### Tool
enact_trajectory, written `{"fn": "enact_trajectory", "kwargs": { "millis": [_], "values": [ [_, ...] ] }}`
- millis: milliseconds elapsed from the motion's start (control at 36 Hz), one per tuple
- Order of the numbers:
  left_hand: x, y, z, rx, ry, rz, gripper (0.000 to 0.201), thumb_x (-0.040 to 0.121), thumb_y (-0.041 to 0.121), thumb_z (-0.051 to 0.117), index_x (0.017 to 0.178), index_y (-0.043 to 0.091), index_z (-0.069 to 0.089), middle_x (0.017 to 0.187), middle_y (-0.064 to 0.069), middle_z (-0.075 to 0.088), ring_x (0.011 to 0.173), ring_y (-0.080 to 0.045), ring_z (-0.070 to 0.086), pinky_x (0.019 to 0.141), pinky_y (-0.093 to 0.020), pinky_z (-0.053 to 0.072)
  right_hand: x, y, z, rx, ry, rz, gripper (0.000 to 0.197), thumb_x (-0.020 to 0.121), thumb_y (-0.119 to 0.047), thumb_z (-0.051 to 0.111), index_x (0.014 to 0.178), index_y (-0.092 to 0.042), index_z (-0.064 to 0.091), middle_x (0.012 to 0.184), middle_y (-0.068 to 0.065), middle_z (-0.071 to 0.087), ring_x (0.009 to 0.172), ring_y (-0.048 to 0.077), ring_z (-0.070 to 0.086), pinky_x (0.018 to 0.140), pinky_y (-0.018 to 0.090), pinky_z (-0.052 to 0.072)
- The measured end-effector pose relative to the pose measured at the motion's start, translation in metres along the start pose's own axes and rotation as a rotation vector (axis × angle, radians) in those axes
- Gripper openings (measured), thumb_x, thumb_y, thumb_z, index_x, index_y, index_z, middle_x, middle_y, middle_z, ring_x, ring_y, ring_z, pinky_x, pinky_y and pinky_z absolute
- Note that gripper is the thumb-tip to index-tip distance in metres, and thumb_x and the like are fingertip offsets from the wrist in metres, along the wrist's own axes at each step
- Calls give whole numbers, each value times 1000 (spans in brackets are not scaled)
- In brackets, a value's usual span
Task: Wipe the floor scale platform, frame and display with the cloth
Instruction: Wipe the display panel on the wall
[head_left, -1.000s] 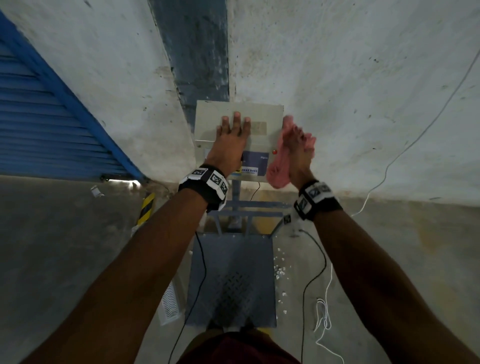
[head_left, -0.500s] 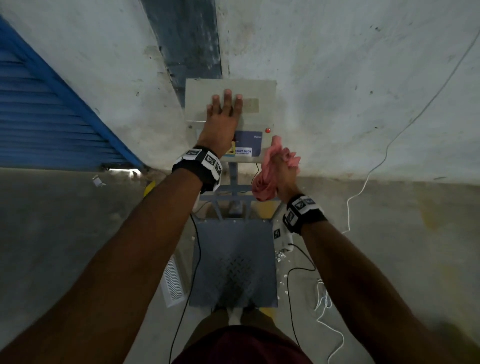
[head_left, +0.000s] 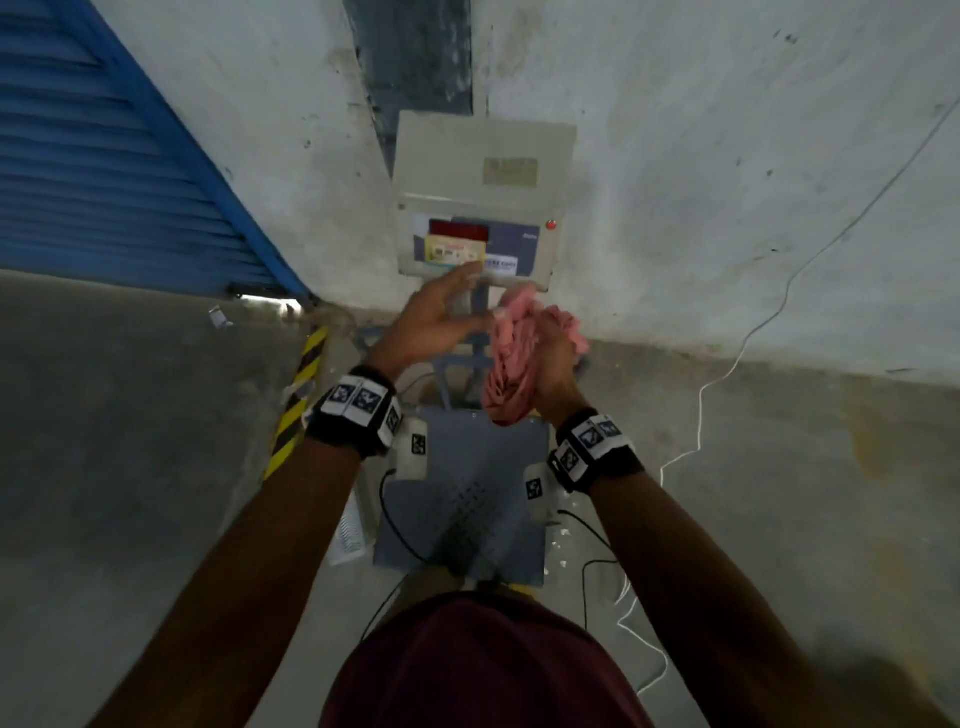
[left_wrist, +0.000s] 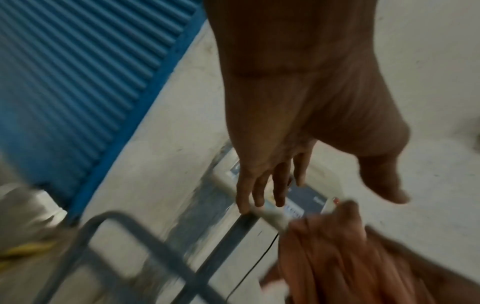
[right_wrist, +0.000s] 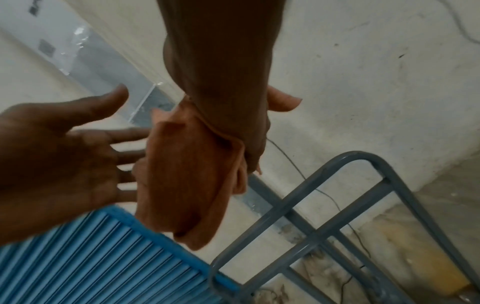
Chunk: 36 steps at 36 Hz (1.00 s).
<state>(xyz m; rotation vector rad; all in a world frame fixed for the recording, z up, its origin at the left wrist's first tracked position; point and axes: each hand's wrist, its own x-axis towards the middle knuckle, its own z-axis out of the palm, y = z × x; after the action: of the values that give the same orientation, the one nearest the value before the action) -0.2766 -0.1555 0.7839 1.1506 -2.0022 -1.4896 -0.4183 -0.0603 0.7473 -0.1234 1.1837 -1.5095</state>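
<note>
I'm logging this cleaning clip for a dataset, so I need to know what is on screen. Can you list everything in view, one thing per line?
display box: one, grey with a red readout, against the wall.
platform: one, grey tread plate, on the floor below the hands.
frame: one, grey tube, behind the platform.
cloth: one, pink, bunched, in front of the display box's lower edge.
shutter: one, blue, at left.
hazard strip: one, yellow and black, left of the scale.
white cable: one, running down the wall onto the floor at right.
black cables: at least two, on the floor beside the platform.
wrist bands: two, black with white markers.
left hand: fingers spread, beside the cloth.
right hand: grips the cloth.
</note>
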Motion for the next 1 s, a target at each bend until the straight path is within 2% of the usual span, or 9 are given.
{"fn": "enact_trajectory", "kwargs": {
  "millis": [167,250,444,500,583,694,778,861,1000],
  "values": [
    [-58,-22,25,-278,58,-38,67,84,6,80,140,22,47,131,4,63,116,2,62,97,-20,51,-15,18,40,6,-228,94,72,104,-61,26,125,-3,63,113,20,71,108,31,68,93,39,55],
    [-69,-32,21,-315,125,-63,65,84,1,78,135,23,46,126,12,61,110,12,61,89,-9,47,-12,29,55,-20,-252,143,70,103,-63,22,115,-11,68,106,11,76,101,21,73,84,32,57],
    [-87,-70,-20,-267,175,-155,59,79,15,79,135,13,59,126,-2,70,116,-15,66,104,-42,52,1,65,88,-303,-206,188,60,106,-53,31,114,-5,67,119,22,69,111,32,67,98,42,54],
    [-90,-84,-34,-271,278,-210,51,75,26,77,123,15,68,115,-2,74,107,-17,70,99,-48,54,6,67,99,-510,-185,97,55,107,-48,35,116,-2,64,117,24,69,106,40,67,94,44,55],
    [-90,-91,-54,-408,384,-267,32,82,26,75,113,18,71,108,-5,76,101,-25,72,90,-48,59,20,49,111,-925,-103,-151,47,103,-46,39,105,-9,69,94,8,72,83,25,68,82,37,57],
    [-78,-96,-94,-685,346,-286,36,89,16,72,124,9,66,119,-10,73,107,-27,71,85,-35,59,50,16,137,-1269,120,-678,12,87,-17,62,90,-6,62,88,8,64,81,24,61,75,41,51],
    [-57,-96,-122,-718,372,-290,48,82,25,77,124,4,67,115,-12,74,105,-29,72,84,-36,59,69,-11,161,-1403,263,-922,53,70,-8,68,122,-6,57,127,16,54,117,38,52,96,46,45],
    [-29,-89,-148,-724,347,-259,30,87,20,74,113,6,70,106,-10,77,95,-23,74,76,-30,59,89,-31,174,-1680,259,-805,98,71,-19,81,155,-13,30,161,13,27,147,37,26,116,53,26],
    [25,-80,-176,-641,290,-171,31,91,22,71,118,7,71,106,-6,77,97,-20,74,88,-34,59,109,-39,175,-1845,215,-767,114,74,-25,86,161,-12,13,168,13,12,152,42,13,119,58,20]
  ]
}}
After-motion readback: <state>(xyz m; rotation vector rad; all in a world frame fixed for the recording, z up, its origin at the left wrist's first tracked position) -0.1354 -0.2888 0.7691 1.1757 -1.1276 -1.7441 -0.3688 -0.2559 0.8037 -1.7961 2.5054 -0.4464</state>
